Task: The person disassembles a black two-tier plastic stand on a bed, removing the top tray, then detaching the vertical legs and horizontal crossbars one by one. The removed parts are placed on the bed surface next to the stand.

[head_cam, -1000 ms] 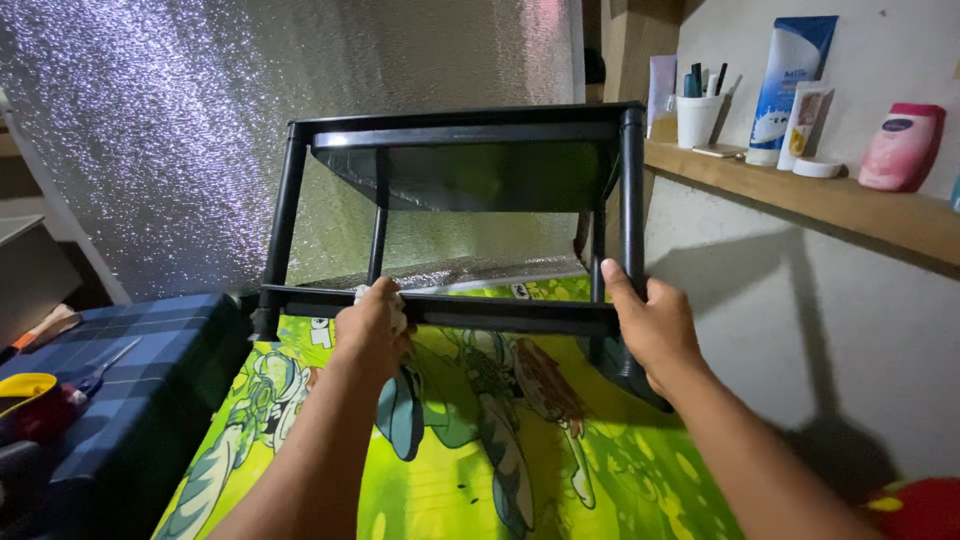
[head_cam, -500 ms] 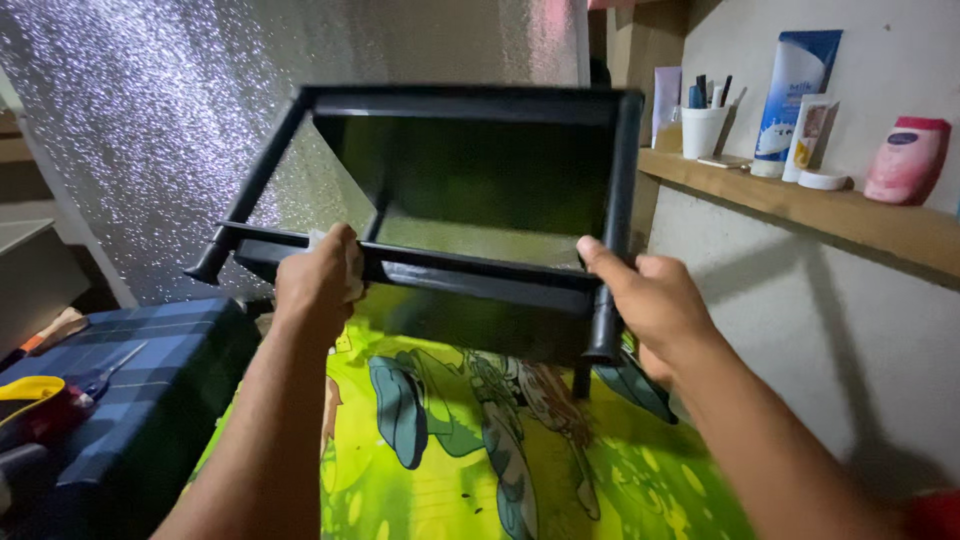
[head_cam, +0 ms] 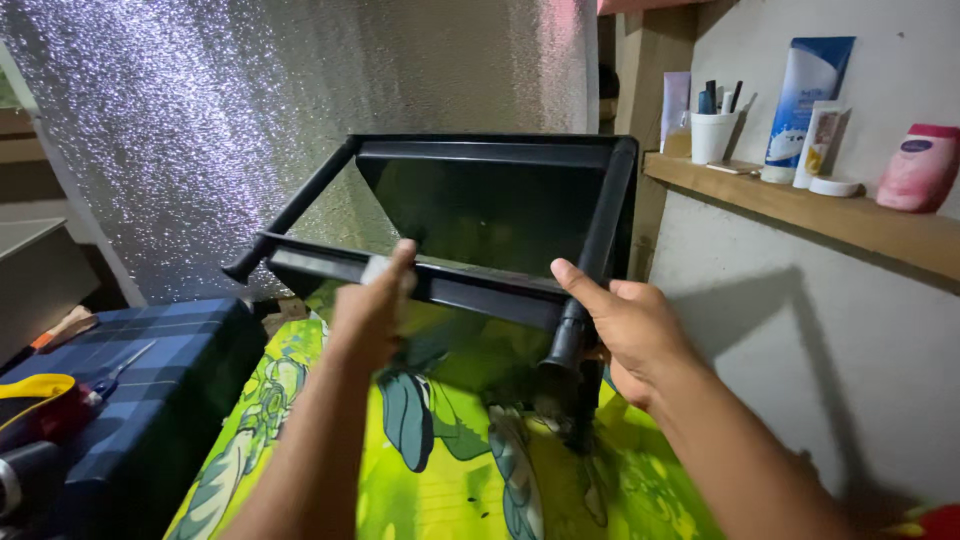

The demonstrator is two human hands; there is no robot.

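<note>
Holding a black plastic stool (head_cam: 480,215) tipped up off the bed, both hands on its near crossbar. Left hand (head_cam: 368,320) is blurred; its fingers are curled over the bar with a small pale cloth (head_cam: 376,268) showing at the fingertips, pressed to the bar. How tightly it grips, cannot tell. Right hand (head_cam: 625,325) is wrapped around the stool's right leg near its lower end, thumb stretched along the crossbar, fingers closed behind the leg. The seat panel faces the camera, beyond both hands, tilted, with the far legs pointing left and away.

Below the hands lies a bright green cartoon-print sheet (head_cam: 450,470). Left of the left hand is a dark blue checked cover (head_cam: 150,380) with scissors (head_cam: 115,375) and a yellow object (head_cam: 25,388) on it. Behind the stool hangs a glittery silver curtain (head_cam: 200,120). Right of and above the right hand, a wooden shelf (head_cam: 830,215) carries a white cup (head_cam: 713,135) of pens, a blue-and-white tube (head_cam: 800,95), a pink bottle (head_cam: 918,165).
</note>
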